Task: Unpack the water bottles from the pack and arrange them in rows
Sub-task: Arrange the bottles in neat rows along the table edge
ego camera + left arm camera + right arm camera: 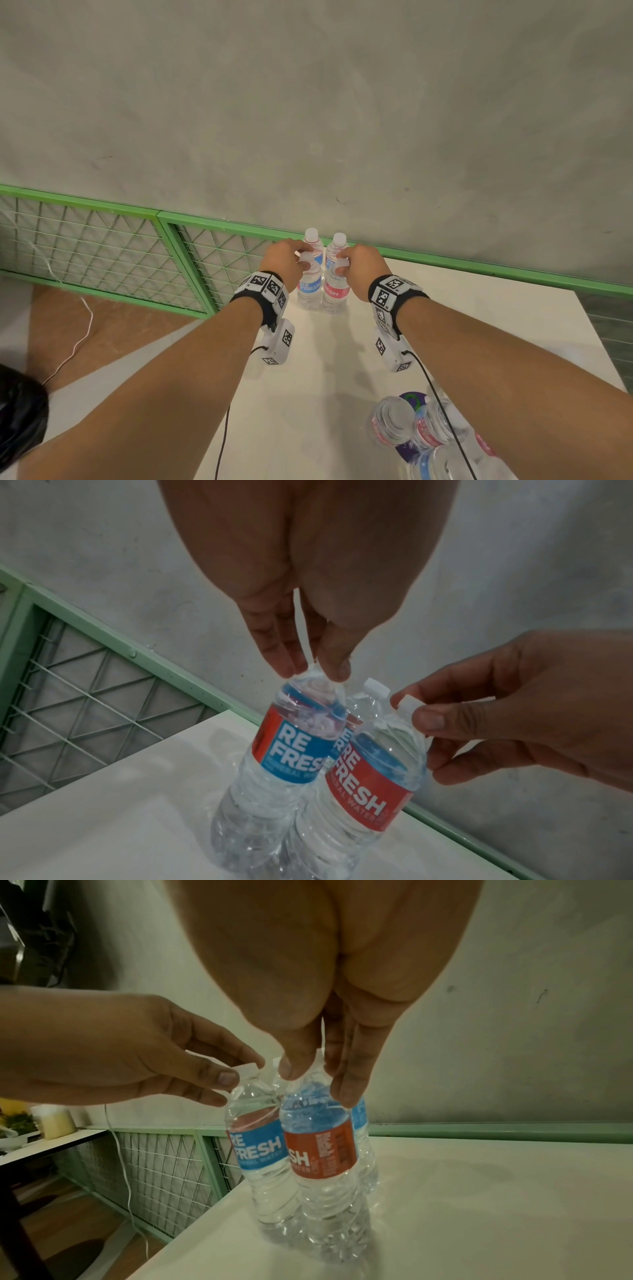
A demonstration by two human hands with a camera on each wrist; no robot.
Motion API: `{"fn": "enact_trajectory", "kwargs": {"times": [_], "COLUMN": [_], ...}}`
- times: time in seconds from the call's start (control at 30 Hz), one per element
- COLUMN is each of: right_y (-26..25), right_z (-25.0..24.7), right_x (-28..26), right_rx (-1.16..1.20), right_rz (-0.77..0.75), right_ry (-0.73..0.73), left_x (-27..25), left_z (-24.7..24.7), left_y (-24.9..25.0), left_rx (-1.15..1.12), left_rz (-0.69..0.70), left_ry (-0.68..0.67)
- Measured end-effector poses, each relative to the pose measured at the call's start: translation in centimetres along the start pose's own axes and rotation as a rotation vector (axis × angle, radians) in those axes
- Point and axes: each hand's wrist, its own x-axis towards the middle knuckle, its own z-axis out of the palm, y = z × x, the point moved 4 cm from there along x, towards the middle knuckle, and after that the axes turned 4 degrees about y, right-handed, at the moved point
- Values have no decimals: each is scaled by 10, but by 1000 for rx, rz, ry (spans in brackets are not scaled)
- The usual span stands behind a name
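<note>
Four clear water bottles stand in a two-by-two block at the far edge of the white table (462, 318). My left hand (303, 260) pinches the white cap of the front left bottle (310, 286), which has a blue label (294, 750). My right hand (342, 265) pinches the cap of the front right bottle (337, 291), which has a red label (318, 1150). Both held bottles are upright with their bases at the table top. Two more bottles (312, 240) stand just behind them. The opened pack (421, 431) with several bottles lies at the near right, partly under my right forearm.
A green wire-mesh fence (102, 246) runs along the table's far side against a grey wall. A white cable (82, 335) trails on the brown floor at the left. A second table with a pale cup (56, 1121) stands further left.
</note>
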Motion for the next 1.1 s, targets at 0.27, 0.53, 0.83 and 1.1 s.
{"fn": "enact_trajectory", "kwargs": {"times": [0.27,0.53,0.83,1.1], "right_y": [-1,-1,0,-1], "right_z": [-1,0,1,1], "right_x": [-2,-3,-2,-4], "right_rx": [11,-1,6,2], "right_rz": [-18,-31,-21,-7], "right_ry": [17,42,42,42], "left_x": [-3,1,-1,1], "left_z": [-1,-1,-2,2], "left_y": [3,2,0,-1], "left_rx": [-9,-21,-51,-55], "left_rz": [-18,-67,-26,-8], "left_ry": [8,-20,-42,-56]}}
